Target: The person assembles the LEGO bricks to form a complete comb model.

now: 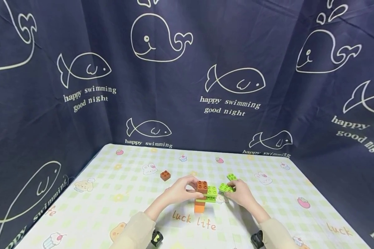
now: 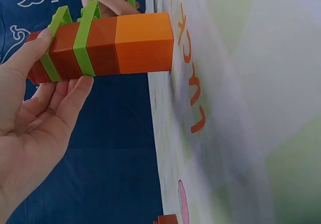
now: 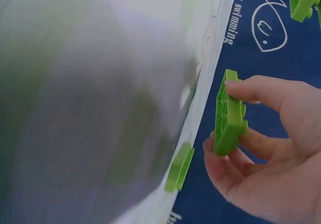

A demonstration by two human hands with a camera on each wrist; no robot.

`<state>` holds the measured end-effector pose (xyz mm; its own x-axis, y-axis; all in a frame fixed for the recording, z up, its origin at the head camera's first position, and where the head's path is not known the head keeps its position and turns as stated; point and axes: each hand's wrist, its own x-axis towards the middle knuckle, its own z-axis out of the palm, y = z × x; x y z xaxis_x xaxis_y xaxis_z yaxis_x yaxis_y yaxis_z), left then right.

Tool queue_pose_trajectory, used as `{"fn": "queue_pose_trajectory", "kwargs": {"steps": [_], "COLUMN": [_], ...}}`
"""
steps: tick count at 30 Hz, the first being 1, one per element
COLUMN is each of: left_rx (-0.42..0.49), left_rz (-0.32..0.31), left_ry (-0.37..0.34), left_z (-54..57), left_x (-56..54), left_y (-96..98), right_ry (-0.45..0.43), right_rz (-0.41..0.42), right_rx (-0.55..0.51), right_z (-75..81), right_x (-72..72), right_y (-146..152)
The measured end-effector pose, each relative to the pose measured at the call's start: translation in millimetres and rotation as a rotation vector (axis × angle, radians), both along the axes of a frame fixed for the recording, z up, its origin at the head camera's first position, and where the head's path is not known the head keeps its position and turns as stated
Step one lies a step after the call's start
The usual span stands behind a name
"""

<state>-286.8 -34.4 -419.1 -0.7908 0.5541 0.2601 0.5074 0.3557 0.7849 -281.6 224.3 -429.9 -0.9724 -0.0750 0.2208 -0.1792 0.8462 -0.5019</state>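
Observation:
My left hand (image 1: 181, 189) grips the upper part of a toy-brick tower, thumb on one side and fingers on the other. An orange brick (image 2: 144, 43) forms the tower's base, with brown bricks and thin green bricks alternating above it. A brown brick (image 1: 202, 186) tops it, and the green bricks (image 1: 211, 191) stick out to the right. Between thumb and fingers, my right hand (image 1: 241, 193) pinches a thin green brick (image 3: 230, 116), just right of the tower. In the right wrist view this brick is clear of the table, its studs turned toward the palm.
A loose green brick (image 1: 232, 176) lies on the table behind the right hand. One brown brick (image 1: 165, 175) lies farther left, beyond the left hand. The table has a patterned checked cloth (image 1: 137, 197); a dark blue curtain (image 1: 187, 90) hangs behind it and at both sides.

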Motion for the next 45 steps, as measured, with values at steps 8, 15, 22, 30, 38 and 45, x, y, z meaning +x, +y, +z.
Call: {"fn": "queue_pose_trajectory", "kwargs": {"steps": [8,15,22,30,38,45], "left_rx": [0.016,-0.01,-0.012,-0.003,-0.004,-0.012], "left_rz": [0.003,0.011,0.007,0.009,0.006,0.01], "left_ry": [-0.02,0.015,0.017,0.0,-0.001,-0.001], "left_z": [-0.3,-0.3,0.1,0.2,-1.0,-2.0], "left_x": [1.7,-0.8,-1.0,-1.4,-0.5,-0.3], "left_y": [-0.5,-1.4,-1.8,-1.8,-0.8,-0.2], "right_ry": [0.026,0.059,0.085,0.117,0.14,0.156], "right_rz": [0.037,0.048,0.041,0.035,0.044,0.061], "right_rx": [-0.032,-0.047,-0.049,-0.064,-0.084,-0.093], "right_z": [5.5,14.6,22.7,28.5,34.4,41.9], "right_x": [1.4,3.6,5.9,8.2,10.7,15.9], "right_y": [-0.1,-0.7,-1.8,-4.3,-6.6,-9.5]}}
